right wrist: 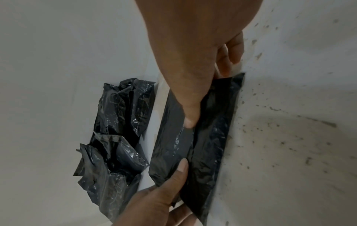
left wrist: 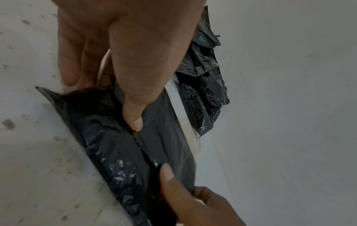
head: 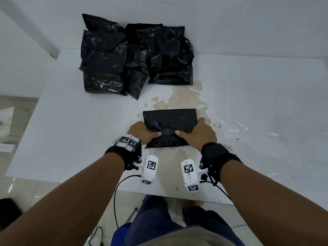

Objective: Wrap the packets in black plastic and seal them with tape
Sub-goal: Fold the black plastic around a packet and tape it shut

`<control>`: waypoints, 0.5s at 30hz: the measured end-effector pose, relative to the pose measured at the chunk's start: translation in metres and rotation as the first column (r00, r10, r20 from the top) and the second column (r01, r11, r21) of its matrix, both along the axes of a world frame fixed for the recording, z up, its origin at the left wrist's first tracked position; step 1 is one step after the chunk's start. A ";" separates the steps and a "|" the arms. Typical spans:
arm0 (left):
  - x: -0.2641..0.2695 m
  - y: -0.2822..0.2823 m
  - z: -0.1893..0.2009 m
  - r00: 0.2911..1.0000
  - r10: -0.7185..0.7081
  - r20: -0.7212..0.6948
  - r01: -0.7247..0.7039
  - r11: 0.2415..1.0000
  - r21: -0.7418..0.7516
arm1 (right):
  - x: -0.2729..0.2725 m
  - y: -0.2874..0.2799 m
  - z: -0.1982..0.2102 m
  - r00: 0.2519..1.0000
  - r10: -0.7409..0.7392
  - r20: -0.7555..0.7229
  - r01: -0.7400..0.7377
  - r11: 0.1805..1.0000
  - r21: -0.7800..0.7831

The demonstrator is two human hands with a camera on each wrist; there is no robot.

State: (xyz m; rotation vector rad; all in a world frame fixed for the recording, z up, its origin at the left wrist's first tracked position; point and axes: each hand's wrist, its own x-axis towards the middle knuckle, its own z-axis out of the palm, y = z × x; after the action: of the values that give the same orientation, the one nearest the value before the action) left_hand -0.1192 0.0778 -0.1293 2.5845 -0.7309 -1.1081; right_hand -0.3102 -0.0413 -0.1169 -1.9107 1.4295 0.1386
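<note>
A flat packet wrapped in black plastic [head: 170,121] lies on the white table [head: 79,130] in front of me. My left hand [head: 142,133] grips its left end, with the thumb pressing on the folded flap on top. My right hand [head: 199,133] grips the right end the same way, thumb toward the middle. In the left wrist view my left thumb [left wrist: 135,120] presses the packet [left wrist: 115,152] at the fold, with the right hand [left wrist: 193,203] below it. The right wrist view shows the right thumb [right wrist: 190,120] on the packet [right wrist: 210,145]. No tape is in view.
A pile of several black-wrapped packets [head: 134,55] lies at the back of the table, also visible as a pile [right wrist: 119,130] in the right wrist view. A brownish stain [head: 184,98] marks the table behind the packet. Shiny clear film [head: 252,132] covers the table's right side.
</note>
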 end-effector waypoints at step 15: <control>0.000 0.001 -0.004 1.000 -0.014 0.022 0.013 1.000 0.007 | 0.003 -0.008 -0.006 0.999 0.033 -0.018 -0.032 0.998 0.048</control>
State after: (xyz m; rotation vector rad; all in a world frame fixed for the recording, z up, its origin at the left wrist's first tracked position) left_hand -0.1197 0.0786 -0.1334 2.6046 -0.7519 -1.0895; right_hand -0.3069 -0.0497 -0.1227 -1.8993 1.3954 0.2046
